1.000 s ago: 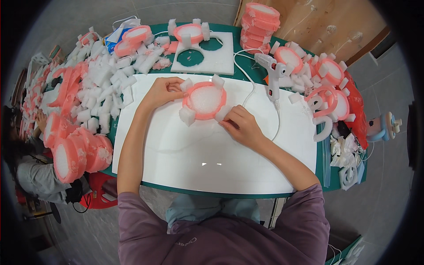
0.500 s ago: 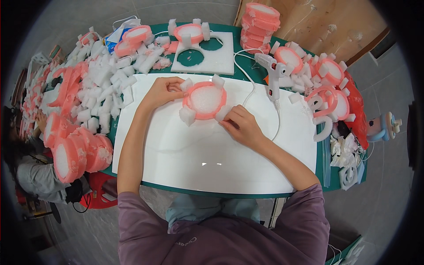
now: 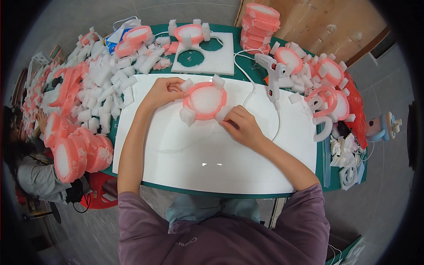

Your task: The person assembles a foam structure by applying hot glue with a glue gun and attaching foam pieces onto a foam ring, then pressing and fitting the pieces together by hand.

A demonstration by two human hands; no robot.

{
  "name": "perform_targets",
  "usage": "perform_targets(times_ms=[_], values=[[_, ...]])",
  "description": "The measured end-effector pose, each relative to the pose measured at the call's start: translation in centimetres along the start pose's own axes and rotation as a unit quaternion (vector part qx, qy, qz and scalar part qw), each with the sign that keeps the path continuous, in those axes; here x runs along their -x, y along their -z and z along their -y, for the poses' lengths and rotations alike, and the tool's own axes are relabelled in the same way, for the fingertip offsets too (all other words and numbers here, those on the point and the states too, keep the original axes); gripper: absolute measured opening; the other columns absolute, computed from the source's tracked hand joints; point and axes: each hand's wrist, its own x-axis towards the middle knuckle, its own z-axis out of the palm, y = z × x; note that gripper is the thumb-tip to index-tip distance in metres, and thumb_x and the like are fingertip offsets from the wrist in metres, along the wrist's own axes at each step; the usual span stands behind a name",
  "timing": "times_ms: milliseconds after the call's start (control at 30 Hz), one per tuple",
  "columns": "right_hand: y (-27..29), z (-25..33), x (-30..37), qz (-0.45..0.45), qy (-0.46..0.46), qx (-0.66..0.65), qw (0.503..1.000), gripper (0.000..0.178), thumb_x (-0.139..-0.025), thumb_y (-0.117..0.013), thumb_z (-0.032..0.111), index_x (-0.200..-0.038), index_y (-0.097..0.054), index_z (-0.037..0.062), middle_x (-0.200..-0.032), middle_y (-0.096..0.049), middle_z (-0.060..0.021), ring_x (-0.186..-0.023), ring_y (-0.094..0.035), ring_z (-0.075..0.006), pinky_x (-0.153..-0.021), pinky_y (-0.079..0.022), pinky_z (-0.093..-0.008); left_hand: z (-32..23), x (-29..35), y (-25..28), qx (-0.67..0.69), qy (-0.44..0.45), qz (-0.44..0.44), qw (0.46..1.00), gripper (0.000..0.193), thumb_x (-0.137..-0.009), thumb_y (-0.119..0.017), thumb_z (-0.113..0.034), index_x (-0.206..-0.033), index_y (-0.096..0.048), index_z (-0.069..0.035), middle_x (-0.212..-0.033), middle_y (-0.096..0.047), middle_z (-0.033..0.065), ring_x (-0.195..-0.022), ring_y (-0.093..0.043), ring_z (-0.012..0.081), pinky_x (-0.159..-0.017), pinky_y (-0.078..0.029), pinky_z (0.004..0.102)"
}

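Observation:
A round white foam disc (image 3: 206, 100) with a pink foam rim lies on a white board (image 3: 185, 159). White foam blocks stick out at several places around its rim. My left hand (image 3: 167, 92) is closed at the upper left of the rim, fingertips against the pink edge beside the upper-left block (image 3: 187, 84). At the lower right, my right hand (image 3: 242, 127) pinches the lower-right foam block (image 3: 223, 113) where it meets the rim. Part of that block is hidden by my fingers.
A white hot glue gun (image 3: 274, 77) stands to the right, its cord crossing the board. Loose foam blocks (image 3: 104, 84) heap up at left, above pink foam rounds (image 3: 77, 152). A foam sheet with round holes (image 3: 221, 62) lies behind. Another person's sleeve (image 3: 39, 179) shows far left.

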Motion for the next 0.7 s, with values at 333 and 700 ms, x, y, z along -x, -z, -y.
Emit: perform_targets(times_ms=[333, 700], values=[[0.09, 0.07, -0.02, 0.003, 0.003, 0.000, 1.000, 0.012, -0.072, -0.064, 0.002, -0.074, -0.052, 0.0024, -0.073, -0.049, -0.0087, -0.071, -0.048, -0.0247, -0.060, -0.041, -0.0326, 0.11, -0.01, 0.01, 0.008, 0.001, 0.003, 1.000, 0.029, -0.067, -0.070, -0.008, -0.093, -0.063, 0.000, -0.071, -0.059, -0.0002, -0.063, -0.051, 0.0041, -0.056, -0.041, 0.0180], [0.01, -0.04, 0.02, 0.002, 0.003, 0.000, 1.000, 0.012, -0.073, -0.064, 0.002, -0.075, -0.052, 0.0027, -0.073, -0.048, -0.0086, -0.070, -0.048, -0.0246, -0.060, -0.041, -0.0326, -0.27, 0.02, 0.16, -0.013, 0.017, 0.014, 1.000, 0.035, -0.068, -0.068, -0.006, -0.101, -0.060, 0.003, -0.079, -0.061, 0.0027, -0.069, -0.055, 0.0065, -0.061, -0.044, 0.0196]])
